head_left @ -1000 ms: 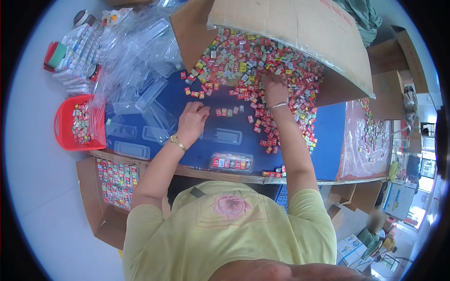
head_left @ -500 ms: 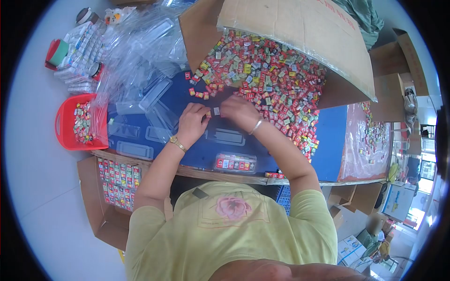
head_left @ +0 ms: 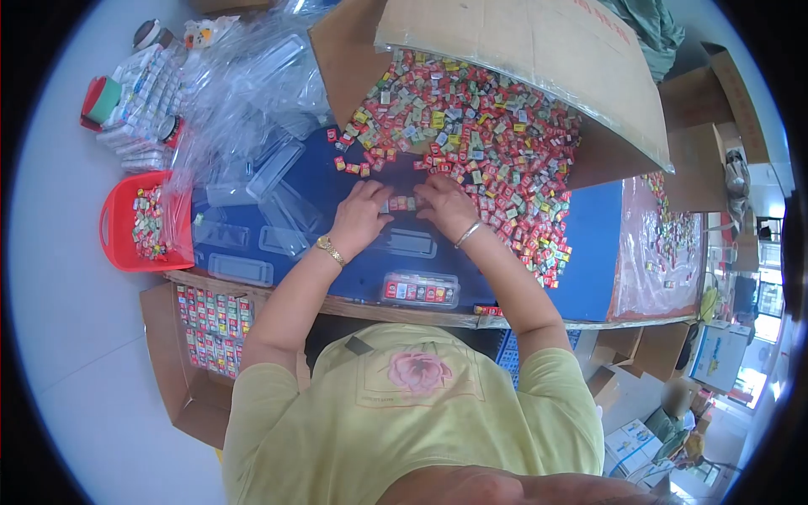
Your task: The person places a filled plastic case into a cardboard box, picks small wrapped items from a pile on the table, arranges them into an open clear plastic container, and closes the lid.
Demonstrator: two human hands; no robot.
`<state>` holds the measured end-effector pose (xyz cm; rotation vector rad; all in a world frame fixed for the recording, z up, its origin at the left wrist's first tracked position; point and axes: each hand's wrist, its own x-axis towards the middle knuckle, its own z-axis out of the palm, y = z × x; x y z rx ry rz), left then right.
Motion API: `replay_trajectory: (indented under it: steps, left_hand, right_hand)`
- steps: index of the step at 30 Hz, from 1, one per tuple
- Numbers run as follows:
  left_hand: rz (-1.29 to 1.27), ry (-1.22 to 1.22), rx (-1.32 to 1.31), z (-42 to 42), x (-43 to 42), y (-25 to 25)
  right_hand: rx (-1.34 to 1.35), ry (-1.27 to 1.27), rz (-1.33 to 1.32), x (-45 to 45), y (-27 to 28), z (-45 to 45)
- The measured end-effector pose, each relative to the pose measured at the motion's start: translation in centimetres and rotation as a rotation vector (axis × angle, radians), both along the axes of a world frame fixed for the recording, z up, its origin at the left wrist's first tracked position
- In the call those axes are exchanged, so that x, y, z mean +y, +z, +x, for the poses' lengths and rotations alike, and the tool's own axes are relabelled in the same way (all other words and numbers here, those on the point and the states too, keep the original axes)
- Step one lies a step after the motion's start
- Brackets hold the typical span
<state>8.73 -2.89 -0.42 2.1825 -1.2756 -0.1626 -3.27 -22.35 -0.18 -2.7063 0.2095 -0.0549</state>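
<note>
A short row of small printed boxes (head_left: 402, 204) lies on the blue tabletop between my hands. My left hand (head_left: 360, 219) is closed against the row's left end, its fingers bent. At the right end, my right hand (head_left: 450, 209) presses in with its thumb and fingers, so the row is gripped from both sides. Just below the hands is an unfilled clear plastic tray (head_left: 406, 243). Nearer the table edge sits a clear case (head_left: 421, 290) holding a row of the same boxes. A big loose pile of these boxes (head_left: 471, 126) spreads beyond my right hand.
A tipped cardboard carton (head_left: 513, 34) stands over the pile. Clear plastic trays (head_left: 278, 168) are heaped at the left, beside a red basket (head_left: 118, 223) with loose boxes. Below the table edge, an open carton (head_left: 198, 396) holds packed rows. A person (head_left: 669, 412) is far right.
My right hand has moved slightly right and my left hand is a little lower and further right. A row of several boxes now shows between them, where fewer boxes were visible before.
</note>
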Motion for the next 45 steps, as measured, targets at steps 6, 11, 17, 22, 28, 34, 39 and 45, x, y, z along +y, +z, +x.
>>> replay_trajectory:
  steps: [6,11,17,22,28,34,39,45]
  left_hand:
    - [0.046,-0.046,-0.035,-0.1,-0.3,-1.0]
    - [0.027,-0.072,0.005,-1.9,1.7,1.2]
    - [0.074,-0.14,0.032,-3.4,4.1,2.0]
    - [0.002,-0.196,-0.001,-2.7,5.5,-0.1]
    - [-0.034,-0.198,-0.024,-2.6,5.5,1.6]
    - [-0.005,-0.203,-0.053,-1.8,5.3,1.1]
    - [-0.014,-0.202,0.028,-3.1,6.0,3.4]
    - [-0.113,-0.26,0.125,-8.9,7.8,6.1]
  right_hand:
    - [-0.035,0.035,-0.067,0.8,-0.5,0.2]
    - [-0.049,0.055,-0.028,2.5,1.6,-2.3]
    - [0.056,0.029,0.078,4.4,1.3,-5.0]
    - [0.022,0.083,0.104,3.9,-0.2,-5.6]
    - [0.093,0.121,0.113,2.5,0.1,-5.5]
    - [-0.08,0.128,0.006,2.7,0.4,-6.1]
    - [-0.166,0.218,0.037,2.0,3.7,-7.5]
    - [-0.068,0.157,0.135,4.4,8.7,-14.1]
